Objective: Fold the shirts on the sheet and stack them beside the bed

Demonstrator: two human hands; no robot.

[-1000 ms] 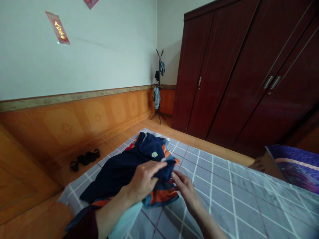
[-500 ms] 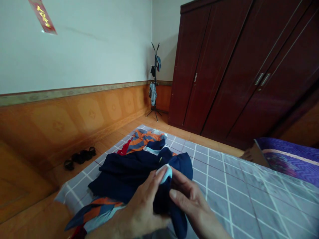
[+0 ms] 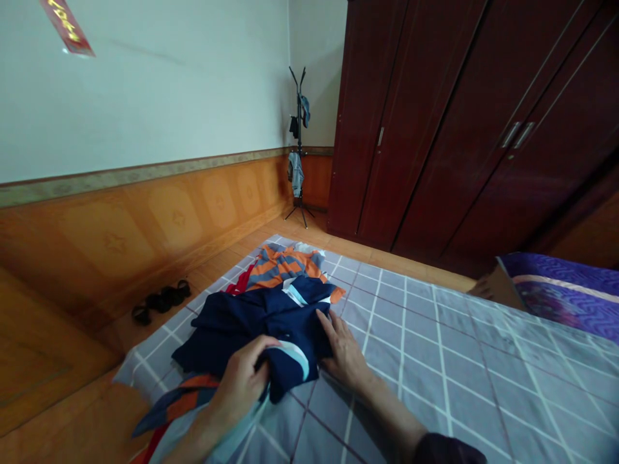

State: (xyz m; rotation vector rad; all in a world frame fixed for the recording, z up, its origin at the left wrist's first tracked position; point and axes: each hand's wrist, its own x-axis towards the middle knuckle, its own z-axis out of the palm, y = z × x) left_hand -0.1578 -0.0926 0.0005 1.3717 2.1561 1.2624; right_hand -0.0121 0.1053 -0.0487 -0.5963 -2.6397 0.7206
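Note:
A navy garment (image 3: 256, 316) with pale blue and white trim lies bunched on the grey checked bedspread (image 3: 416, 328). My left hand (image 3: 246, 374) pinches its near part beside the curved light trim, fingers closed on the cloth. At the right edge of the garment rests my right hand (image 3: 343, 345), its fingers apart and touching the navy fabric. Beneath and behind the navy cloth is an orange and grey striped garment (image 3: 283, 265), with red cloth (image 3: 242, 280) at its left. More orange, grey and pale blue cloth (image 3: 186, 403) lies under my left forearm.
Dark red wardrobes (image 3: 435, 129) stand along the far wall. A black coat stand (image 3: 300, 135) holds a cap and clothes in the corner. Dark shoes (image 3: 162, 301) sit on the floor at left. Purple bedding (image 3: 570, 290) is at the right, beside a cardboard piece (image 3: 505, 287).
The raised navy part with light trim has come down onto the pile. My right hand has let go of the trim, opened and moved onto the cloth; my left hand has shifted left.

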